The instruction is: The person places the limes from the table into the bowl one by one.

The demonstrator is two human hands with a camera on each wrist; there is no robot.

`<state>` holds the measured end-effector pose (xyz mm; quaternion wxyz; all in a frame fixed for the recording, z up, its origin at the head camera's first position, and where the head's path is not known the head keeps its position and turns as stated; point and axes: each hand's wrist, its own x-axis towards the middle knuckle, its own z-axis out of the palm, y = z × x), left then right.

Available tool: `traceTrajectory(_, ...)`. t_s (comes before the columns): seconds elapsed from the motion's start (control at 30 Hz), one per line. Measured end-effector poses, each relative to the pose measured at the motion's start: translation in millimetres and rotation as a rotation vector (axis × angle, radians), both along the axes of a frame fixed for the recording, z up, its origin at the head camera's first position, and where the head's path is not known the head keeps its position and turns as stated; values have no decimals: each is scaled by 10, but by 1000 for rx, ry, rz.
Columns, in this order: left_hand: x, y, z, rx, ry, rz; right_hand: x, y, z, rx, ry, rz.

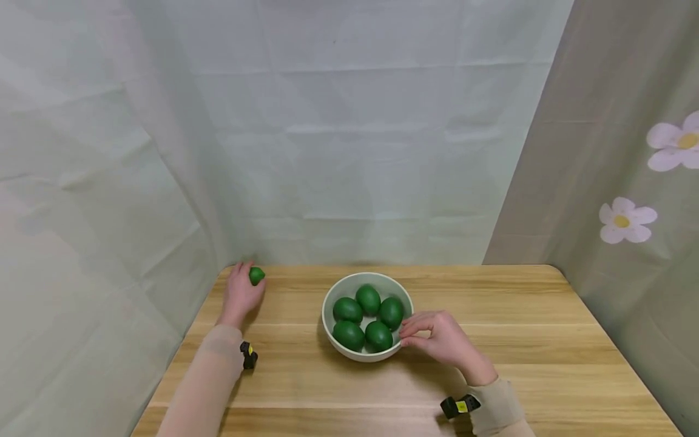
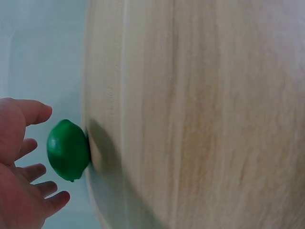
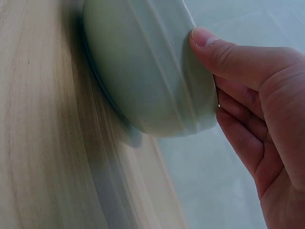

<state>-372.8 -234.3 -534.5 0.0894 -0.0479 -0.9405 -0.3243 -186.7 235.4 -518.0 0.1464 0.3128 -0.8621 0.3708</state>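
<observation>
At the table's far left corner my left hand is beside a single green lime. In the left wrist view the fingers and thumb are spread behind the lime, and a gap shows between them and it. My right hand pinches the right rim of a pale green bowl. The right wrist view shows the thumb on the outside of the bowl, by the rim, with the fingers over the far side. Several dark green oval fruits lie inside the bowl.
The wooden table has rounded far corners, and the lime sits close to its back edge. Pale cloth hangs behind the table and on the left. A flowered curtain hangs on the right.
</observation>
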Motion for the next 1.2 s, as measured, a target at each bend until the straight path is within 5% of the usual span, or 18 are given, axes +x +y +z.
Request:
traceTrajectory(0.27,-64,-63,-28,-50,7,40,-24,-19,-1,2,-25,-2)
traceTrajectory(0.6,-161,-121,-7,-137,-38,-29,-57,-25,3,2,-29,-8)
traceTrajectory(1.2,-162,-140,-80,-97,-64,-24,-64,-50,-13,-3,-73,-16)
